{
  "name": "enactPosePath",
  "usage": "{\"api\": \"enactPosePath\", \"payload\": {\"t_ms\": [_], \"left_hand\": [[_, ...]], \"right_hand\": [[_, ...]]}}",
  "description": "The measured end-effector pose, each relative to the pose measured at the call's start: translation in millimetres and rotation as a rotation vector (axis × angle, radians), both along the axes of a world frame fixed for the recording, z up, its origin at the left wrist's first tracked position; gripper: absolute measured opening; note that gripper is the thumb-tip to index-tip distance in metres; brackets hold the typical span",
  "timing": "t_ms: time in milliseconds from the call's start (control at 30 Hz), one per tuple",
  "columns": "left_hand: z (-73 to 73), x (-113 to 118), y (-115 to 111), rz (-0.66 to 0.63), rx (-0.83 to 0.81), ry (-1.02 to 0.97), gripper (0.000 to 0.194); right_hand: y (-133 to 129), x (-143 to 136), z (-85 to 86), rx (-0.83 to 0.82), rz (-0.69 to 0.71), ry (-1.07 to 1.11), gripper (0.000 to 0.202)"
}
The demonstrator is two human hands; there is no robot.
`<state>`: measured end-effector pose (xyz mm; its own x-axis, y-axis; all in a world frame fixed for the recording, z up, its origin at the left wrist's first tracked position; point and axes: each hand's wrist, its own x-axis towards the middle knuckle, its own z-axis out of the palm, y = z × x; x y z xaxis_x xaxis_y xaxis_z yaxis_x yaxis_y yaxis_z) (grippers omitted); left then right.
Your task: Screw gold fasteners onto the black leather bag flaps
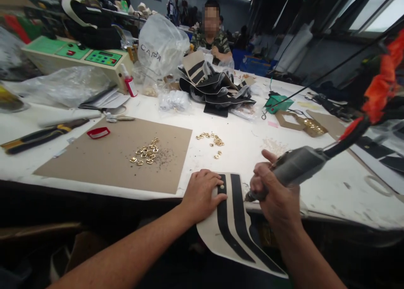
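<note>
A cream panel with two black stripes (232, 221) lies over the table's front edge, its lower part hanging down. My left hand (203, 196) grips its left side, thumb on the near black stripe beside a small round metal stud (222, 187). In my right hand (277, 196) is a grey power screwdriver (298, 167), held at a slant with its tip low, just right of the panel. Whether the tip touches anything, I cannot tell. Small gold-coloured metal rings (217, 140) lie on the white table beyond the panel.
Left, a brown board (110, 167) carries more gold-coloured buckles (147, 153) and dark bits. Yellow-black cutters (44, 135) lie beside it. Farther back are a pile of striped panels (217, 87), a green box (277, 103) and a seated person (211, 41). An orange-wrapped cable (381, 83) hangs right.
</note>
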<state>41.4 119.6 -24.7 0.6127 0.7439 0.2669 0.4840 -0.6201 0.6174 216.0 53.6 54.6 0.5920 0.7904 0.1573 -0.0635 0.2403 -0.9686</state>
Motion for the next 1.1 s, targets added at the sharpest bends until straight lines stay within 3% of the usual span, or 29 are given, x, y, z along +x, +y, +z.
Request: {"api": "enactPosePath", "payload": {"t_ms": [233, 733, 933, 1100], "left_hand": [[2.9, 0.3, 0.2, 0.0, -0.056, 0.003, 0.037], [2.3, 0.1, 2.0, -0.019, -0.091, -0.006, 0.035], [4.1, -0.2, 2.4, -0.024, -0.096, 0.002, 0.031], [3.5, 0.2, 1.5, -0.023, -0.083, 0.003, 0.029]], "right_hand": [[35.9, -23.5, -17.9, 0.063, 0.283, -0.081, 0.026], [45.5, -24.4, -30.3, 0.105, 0.314, -0.118, 0.021], [46.1, -20.7, -28.5, 0.057, 0.369, -0.168, 0.007], [48.1, -18.2, -24.4, 0.07, 0.487, -0.305, 0.021]]}}
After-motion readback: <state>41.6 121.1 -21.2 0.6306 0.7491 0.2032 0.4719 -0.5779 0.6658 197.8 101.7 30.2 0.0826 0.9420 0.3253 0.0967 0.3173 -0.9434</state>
